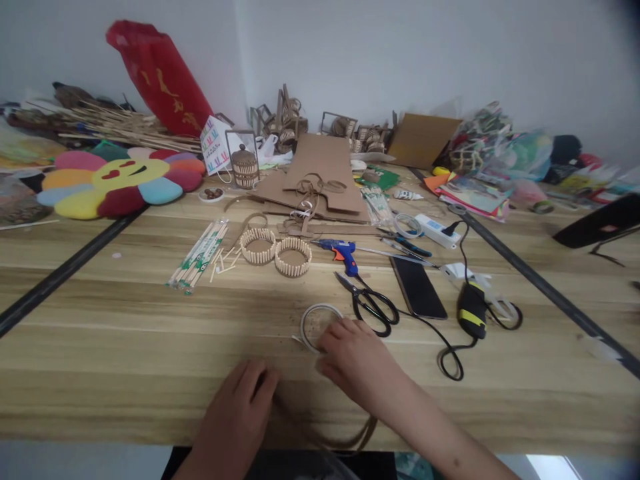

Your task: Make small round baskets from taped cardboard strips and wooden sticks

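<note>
A coil of white cord [303, 327] lies on the wooden table, and my right hand [353, 357] has its fingers curled over the coil's right rim. My left hand [243, 400] is closer to the table's front edge, its fingers bent and close together around one end of a narrow brown strip [369, 432]. That strip loops down and to the right, passing near my right forearm; its left part is blurred. Black-handled scissors [373, 307] lie just beyond my right hand. Two rings of short wooden sticks [258, 246] [293, 257] stand farther back.
A blue glue gun [340, 252], a black phone [419, 287] and a black-and-yellow tool [471, 310] with a looping cable lie to the right. Bagged sticks [199, 257] are at left. Cardboard sheets [320, 167], a flower cushion [120, 180] and a miniature lidded bucket [245, 167] sit behind.
</note>
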Demonstrator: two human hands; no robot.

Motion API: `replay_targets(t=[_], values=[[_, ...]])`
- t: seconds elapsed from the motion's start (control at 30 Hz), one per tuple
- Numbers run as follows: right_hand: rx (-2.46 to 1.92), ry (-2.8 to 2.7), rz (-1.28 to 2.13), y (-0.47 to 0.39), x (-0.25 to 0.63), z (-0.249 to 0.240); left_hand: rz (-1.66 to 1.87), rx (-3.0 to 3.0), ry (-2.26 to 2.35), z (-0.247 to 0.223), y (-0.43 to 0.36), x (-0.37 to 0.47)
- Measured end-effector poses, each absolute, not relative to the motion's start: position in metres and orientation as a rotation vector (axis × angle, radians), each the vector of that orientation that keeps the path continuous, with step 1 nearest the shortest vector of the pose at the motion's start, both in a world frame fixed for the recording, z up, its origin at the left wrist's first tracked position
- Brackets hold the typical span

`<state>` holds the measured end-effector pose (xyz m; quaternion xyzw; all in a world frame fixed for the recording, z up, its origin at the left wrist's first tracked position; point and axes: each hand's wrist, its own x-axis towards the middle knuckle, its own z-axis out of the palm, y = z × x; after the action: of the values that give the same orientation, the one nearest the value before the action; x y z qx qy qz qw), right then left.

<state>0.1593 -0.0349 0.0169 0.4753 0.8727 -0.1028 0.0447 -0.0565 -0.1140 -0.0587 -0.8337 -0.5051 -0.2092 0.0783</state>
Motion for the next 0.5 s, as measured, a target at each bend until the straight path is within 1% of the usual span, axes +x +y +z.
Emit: replay_targets(t=[0.13,0.3,0.5], values=[[1.449,2.641,-0.397,-0.03,0.157,0.007,-0.681,-2.461,-1.494,-0.061,-0.123,-0.053],[1.447,2.71,-0.485,-0.027,0.165,0.004,-0.572,-2.55,-1.443,-0.066,-0.127,-0.058],[1.549,2.808,-0.64,-0.027,0.17,-0.004,-0.555,-2.529,-1.592,-0.058,-0.117,-0.044]])
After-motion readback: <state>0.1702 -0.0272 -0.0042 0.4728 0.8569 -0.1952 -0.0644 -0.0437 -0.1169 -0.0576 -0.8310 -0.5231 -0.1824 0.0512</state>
